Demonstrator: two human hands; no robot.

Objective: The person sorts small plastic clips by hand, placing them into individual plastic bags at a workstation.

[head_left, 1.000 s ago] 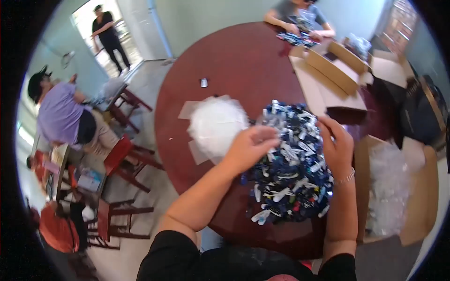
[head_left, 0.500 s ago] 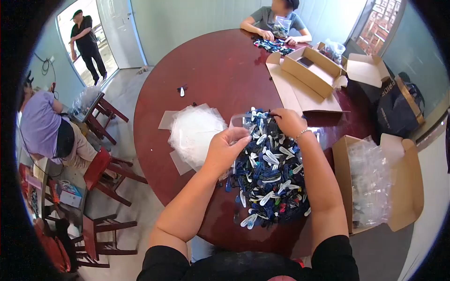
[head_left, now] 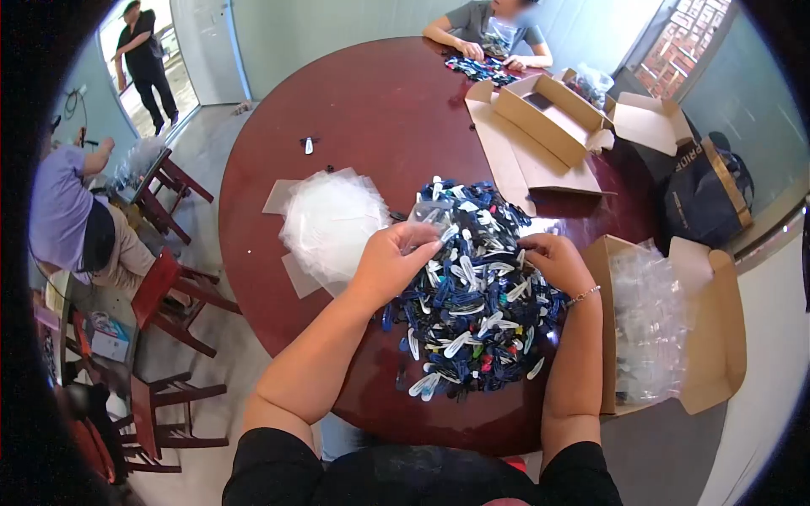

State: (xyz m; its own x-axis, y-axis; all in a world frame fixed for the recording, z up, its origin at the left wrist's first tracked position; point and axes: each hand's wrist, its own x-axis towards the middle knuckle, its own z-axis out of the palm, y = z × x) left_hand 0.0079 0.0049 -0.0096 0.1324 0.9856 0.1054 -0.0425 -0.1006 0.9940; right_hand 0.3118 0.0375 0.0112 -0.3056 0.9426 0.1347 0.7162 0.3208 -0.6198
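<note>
A heap of snap hair clips (head_left: pixel 472 295), mostly navy, black and white, is spread on the dark red round table (head_left: pixel 278 126). My left hand (head_left: pixel 392 261) is closed at the heap's left side, pinching a small clear plastic bag (head_left: pixel 430 212). A pale clip shows at these fingertips, close to the bag. At the heap's right edge is my right hand (head_left: pixel 558 263), its fingers bent together among the clips; I cannot tell what they hold. Left of the heap lies a round fanned stack of clear plastic bags (head_left: pixel 333 228).
An open carton (head_left: pixel 607 329) of clear packets stands on the right. Behind the heap are an opened cardboard box (head_left: pixel 544 122) and a dark bag (head_left: pixel 709 190). A co-worker (head_left: pixel 489 34) handles clips across the table. Another person sits left near red stools (head_left: pixel 173 291); one stands in the doorway.
My right hand has moved from the heap's far side to its right edge. My left hand stays with the bag at the heap's left. The whole view has shifted slightly.
</note>
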